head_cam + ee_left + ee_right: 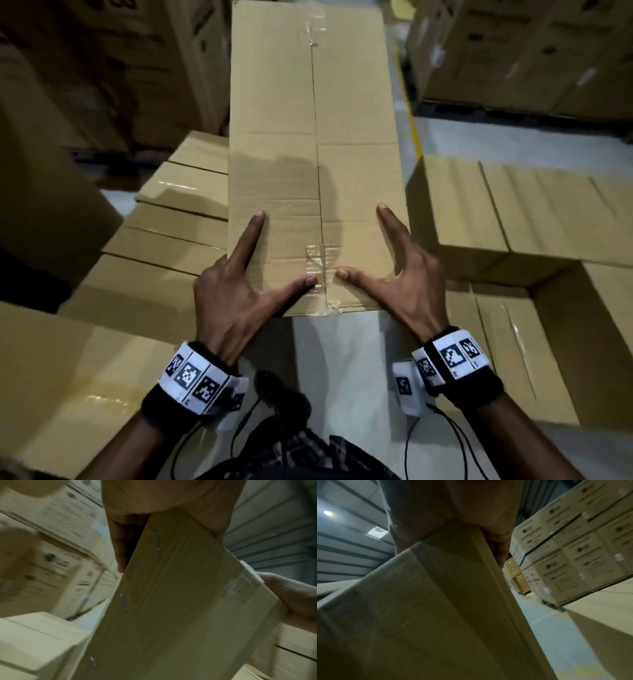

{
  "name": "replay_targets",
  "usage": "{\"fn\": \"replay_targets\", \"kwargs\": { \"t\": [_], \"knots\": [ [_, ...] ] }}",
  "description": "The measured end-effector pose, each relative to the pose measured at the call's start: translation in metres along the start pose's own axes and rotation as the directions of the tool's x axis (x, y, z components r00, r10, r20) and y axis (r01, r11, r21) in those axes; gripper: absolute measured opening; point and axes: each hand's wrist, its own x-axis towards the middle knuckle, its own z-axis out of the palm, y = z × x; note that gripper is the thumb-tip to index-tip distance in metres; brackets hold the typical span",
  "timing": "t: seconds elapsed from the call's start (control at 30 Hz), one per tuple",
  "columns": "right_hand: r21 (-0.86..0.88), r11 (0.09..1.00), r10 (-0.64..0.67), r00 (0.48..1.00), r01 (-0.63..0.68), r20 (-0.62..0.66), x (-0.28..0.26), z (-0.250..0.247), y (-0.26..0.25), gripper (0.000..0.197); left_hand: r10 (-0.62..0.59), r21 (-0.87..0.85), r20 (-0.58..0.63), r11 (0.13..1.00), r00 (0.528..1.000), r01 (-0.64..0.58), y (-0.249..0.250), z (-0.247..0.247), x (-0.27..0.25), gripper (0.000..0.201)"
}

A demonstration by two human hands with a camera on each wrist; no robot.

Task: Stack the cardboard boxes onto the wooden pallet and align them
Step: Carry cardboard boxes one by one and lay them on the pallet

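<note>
While the long cardboard box (313,154) is carried lengthwise away from the person, it hangs above floor and the lower boxes, its near end at the wrists; the wooden pallet is not identifiable in any view. The taped seam (320,274) runs down the top face. Risk, as judged: the grip sits only at the near end, so the far end could sag or swing and clip the box stack on the left (164,219) or the box row on the right (513,209), landing skewed. Left hand (236,291) clamps the near-left corner, index finger and thumb splayed flat on top, the other fingers down the side. Right hand (407,277) mirrors it on the near-right corner. The hands are apart, thumbs nearly meeting at the tape.
</note>
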Motion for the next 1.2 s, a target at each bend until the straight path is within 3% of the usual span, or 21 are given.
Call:
{"fn": "replay_targets", "kwargs": {
  "t": [0.17, 0.3, 0.57, 0.7, 0.93, 1.2],
  "knots": [
    [-0.020, 0.993, 0.112, 0.985, -0.115, -0.135, -0.124, -0.090, 0.048, 0.114, 0.152, -0.104, 0.123, 0.985, 0.981, -0.139, 0.070, 0.037, -0.101, 0.113],
    [-0.061, 0.972, 0.209, 0.950, -0.228, -0.232, -0.222, -0.157, 0.072, 0.114, 0.254, -0.107, 0.229, 0.966, 0.939, -0.235, 0.125, 0.055, -0.181, 0.112],
    [-0.081, 0.901, 0.383, 0.868, -0.426, -0.315, -0.346, -0.254, 0.132, 0.114, 0.421, -0.202, 0.361, 0.906, 0.832, -0.371, 0.207, 0.119, -0.280, 0.112],
    [-0.112, 0.863, 0.437, 0.840, -0.493, -0.322, -0.372, -0.295, 0.163, 0.116, 0.440, -0.234, 0.430, 0.898, 0.788, -0.374, 0.243, 0.153, -0.305, 0.109],
    [-0.137, 0.820, 0.499, 0.812, -0.555, -0.304, -0.370, -0.369, 0.240, 0.124, 0.448, -0.238, 0.499, 0.894, 0.742, -0.380, 0.318, 0.231, -0.315, 0.109],
    [-0.124, 0.808, 0.535, 0.806, -0.576, -0.256, -0.345, -0.426, 0.329, 0.122, 0.404, -0.217, 0.529, 0.915, 0.746, -0.341, 0.385, 0.310, -0.311, 0.106]
  ]
}}
